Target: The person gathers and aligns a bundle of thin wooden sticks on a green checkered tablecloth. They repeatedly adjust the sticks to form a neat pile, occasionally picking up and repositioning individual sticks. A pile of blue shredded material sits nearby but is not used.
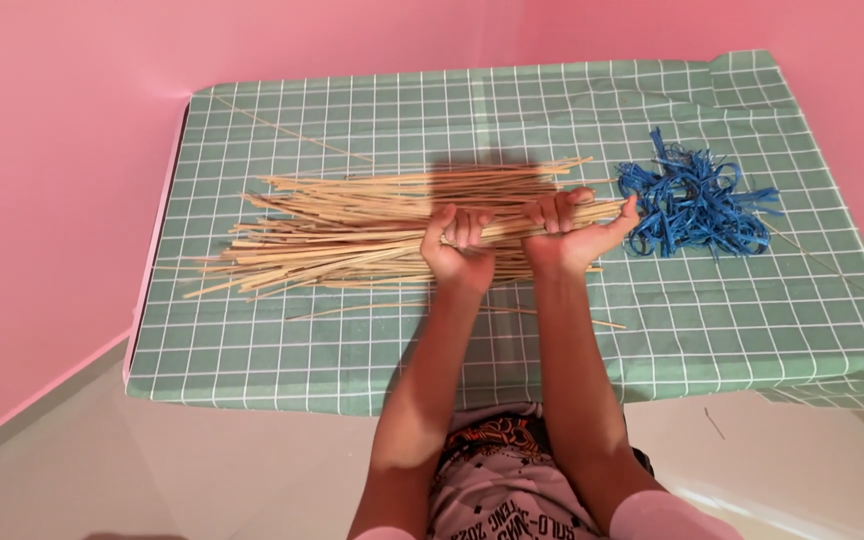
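A loose pile of long thin pale wooden sticks (352, 225) lies across the middle of a table covered with a green checked cloth (712, 320). My left hand (460, 250) grips a bunch of the sticks near the pile's right part, fingers curled over them. My right hand (574, 228) holds the same bunch just to the right, close to the sticks' right ends, thumb pointing toward a heap of blue strips (694, 205) that lies apart on the cloth.
Pink walls surround the table on the left, back and right. A few stray sticks (552, 315) lie near the table's front. The floor below is pale grey. The table's front edge runs just above my lap.
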